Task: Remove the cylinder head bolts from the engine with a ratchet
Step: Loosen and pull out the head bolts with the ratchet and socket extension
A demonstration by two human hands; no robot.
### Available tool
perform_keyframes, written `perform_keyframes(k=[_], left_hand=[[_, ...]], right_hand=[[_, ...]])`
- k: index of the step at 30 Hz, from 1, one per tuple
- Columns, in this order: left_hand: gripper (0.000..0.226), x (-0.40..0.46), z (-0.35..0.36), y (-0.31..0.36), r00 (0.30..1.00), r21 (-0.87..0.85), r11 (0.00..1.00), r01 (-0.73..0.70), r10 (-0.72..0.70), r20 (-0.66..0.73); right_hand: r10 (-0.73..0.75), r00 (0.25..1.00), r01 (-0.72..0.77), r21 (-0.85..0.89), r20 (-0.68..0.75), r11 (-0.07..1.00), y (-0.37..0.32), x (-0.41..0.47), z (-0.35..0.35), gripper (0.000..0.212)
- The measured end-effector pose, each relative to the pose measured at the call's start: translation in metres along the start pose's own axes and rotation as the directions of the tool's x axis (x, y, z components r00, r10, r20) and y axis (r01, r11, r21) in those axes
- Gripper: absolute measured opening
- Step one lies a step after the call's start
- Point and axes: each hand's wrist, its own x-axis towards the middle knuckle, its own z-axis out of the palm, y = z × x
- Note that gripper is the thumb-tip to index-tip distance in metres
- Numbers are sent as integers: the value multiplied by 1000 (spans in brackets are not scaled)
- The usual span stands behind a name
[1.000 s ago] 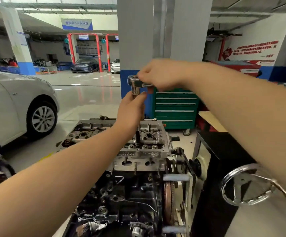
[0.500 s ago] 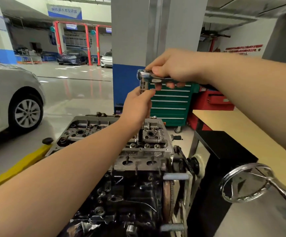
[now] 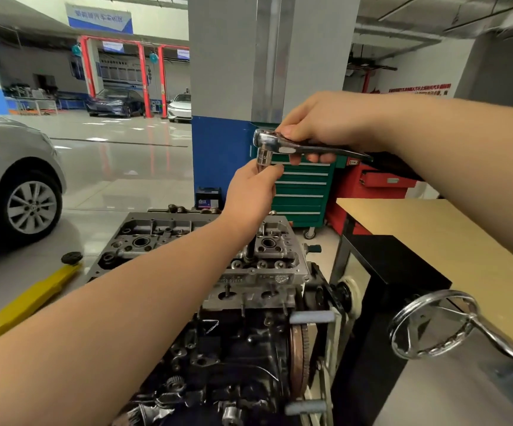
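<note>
1. The ratchet point(image 3: 282, 146) stands high above the engine point(image 3: 249, 272). Its head is to the left and its handle runs to the right, nearly level. Under the head, an extension bar point(image 3: 250, 250) goes down to the cylinder head point(image 3: 212, 238); I judge that its lower end sits on a bolt, but the bolt itself is hidden.
2. The right hand point(image 3: 325, 124) is clenched around the ratchet handle, close behind the head. This grip probably gives short, quick swings, which suits a bolt that is already loose.
3. The left hand point(image 3: 253, 195) holds the extension bar just under the ratchet head, with the fingers curled round it. I think this keeps the long bar upright, so that the socket does not slip off the bolt.
4. So the tool's head lies between the two hands: the right one behind it, the left one directly below it.
5. Around the engine are its stand with a handwheel point(image 3: 433, 324), a wooden table point(image 3: 418, 229), and a green tool cabinet point(image 3: 301, 192) behind.
</note>
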Motion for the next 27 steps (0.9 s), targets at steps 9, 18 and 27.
perform_keyframes(k=[9, 18, 27], left_hand=[[24, 7, 0, -1, 999, 133, 991, 0, 7, -48], [29, 13, -20, 11, 993, 213, 977, 6, -30, 112], [57, 14, -13, 3, 980, -62, 988, 144, -134, 147]], right_hand=[[152, 988, -155, 90, 36, 984, -12, 2, 1, 20], [137, 990, -137, 10, -37, 991, -21, 0, 9, 24], [11, 998, -19, -149, -57, 989, -19, -8, 6, 23]])
